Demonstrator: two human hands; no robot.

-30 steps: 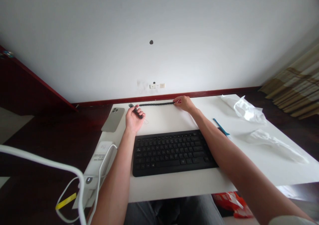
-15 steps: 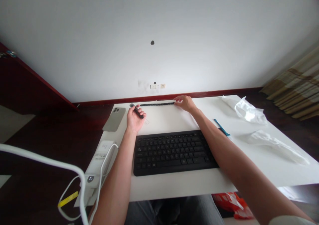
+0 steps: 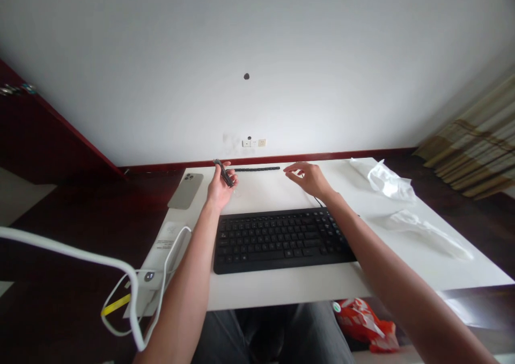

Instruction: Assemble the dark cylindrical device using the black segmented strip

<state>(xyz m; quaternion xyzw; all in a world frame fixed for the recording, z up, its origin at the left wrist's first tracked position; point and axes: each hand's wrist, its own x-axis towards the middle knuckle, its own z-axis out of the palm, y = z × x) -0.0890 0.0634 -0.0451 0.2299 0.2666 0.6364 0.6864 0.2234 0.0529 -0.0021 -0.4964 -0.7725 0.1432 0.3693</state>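
1. Left hand (image 3: 220, 188) clamped on small dark stick-like item (image 3: 224, 173), raised off white table (image 3: 281, 291), tilted; exact type too small to tell.
2. Right hand (image 3: 309, 177) fingers spread, holding nothing, hovering nr dark strip (image 3: 257, 168) at far table edge.
3. Both forearms stretched fwd, flanking black keyboard (image 3: 281, 239).

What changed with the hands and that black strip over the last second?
The right hand let go of the end of the black strip and pulled back toward the keyboard, fingers now open above the table. The left hand lifted slightly, tilting the small dark stick it grips. Strip, keyboard and phone stayed put.
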